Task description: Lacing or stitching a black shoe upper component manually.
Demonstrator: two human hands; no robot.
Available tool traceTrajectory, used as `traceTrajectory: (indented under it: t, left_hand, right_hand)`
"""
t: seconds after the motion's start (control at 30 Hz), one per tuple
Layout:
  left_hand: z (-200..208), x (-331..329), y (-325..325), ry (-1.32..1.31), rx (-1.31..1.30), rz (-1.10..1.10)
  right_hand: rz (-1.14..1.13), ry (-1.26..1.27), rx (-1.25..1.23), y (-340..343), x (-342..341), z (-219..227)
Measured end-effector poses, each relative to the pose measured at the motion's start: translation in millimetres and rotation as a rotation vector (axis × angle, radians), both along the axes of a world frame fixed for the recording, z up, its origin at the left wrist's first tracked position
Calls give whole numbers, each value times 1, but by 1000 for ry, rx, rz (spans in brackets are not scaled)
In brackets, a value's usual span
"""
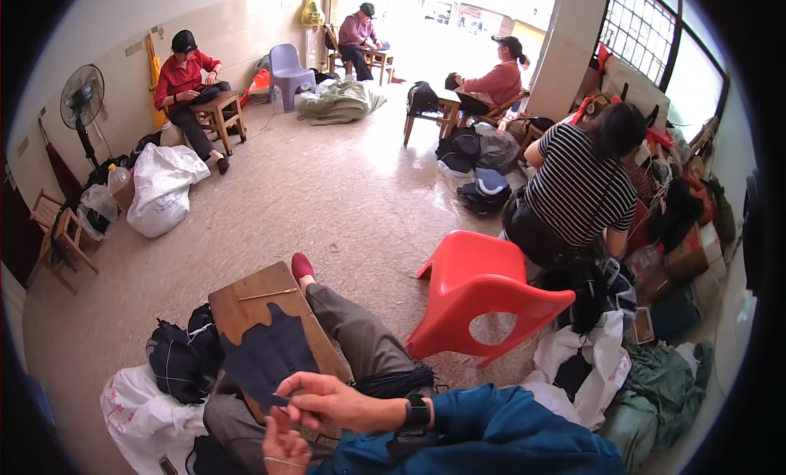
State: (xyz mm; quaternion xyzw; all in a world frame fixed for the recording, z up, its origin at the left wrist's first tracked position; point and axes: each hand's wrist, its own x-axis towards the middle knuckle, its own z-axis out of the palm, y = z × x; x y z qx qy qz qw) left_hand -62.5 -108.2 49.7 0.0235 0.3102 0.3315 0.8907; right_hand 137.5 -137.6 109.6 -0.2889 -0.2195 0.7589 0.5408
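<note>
A wooden board (246, 303) rests across my lap. On it lies a dark blue cut piece of fabric (266, 352). My right hand (327, 403), with a black watch and a blue sleeve, reaches in from the right and pinches the near edge of that fabric. Just below it, my left hand (281, 449) is partly cut off by the lower edge of the picture; a thin pale strand crosses its fingers, and what it holds is unclear. A thin wooden stick (267, 294) lies on the far end of the board.
A red plastic stool (479, 299) stands to my right. A bundle of dark pieces (182, 359) and a white bag (139, 418) sit at my left. A person in a striped shirt (577, 189) sits at the right among piled cloth. Three others sit at low wooden tables further back.
</note>
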Motion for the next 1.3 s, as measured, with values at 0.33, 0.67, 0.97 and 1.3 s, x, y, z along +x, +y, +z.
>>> traceTrajectory:
  t: [0.33, 0.67, 0.97, 1.3]
  left_hand:
    - [-19, 15, -28, -24, 105, -516]
    - [-18, 12, 12, -152, -102, -30]
    - [13, -59, 37, 405, 304, 245]
    - [9, 29, 4, 630, 745, -494]
  right_hand:
    - [-57, 10, 49, -11, 11, -12]
    - [-43, -81, 58, -18, 32, -7]
    - [-464, -486, -110, -37, 142, -54]
    - [-33, -621, -1, -6, 61, -50]
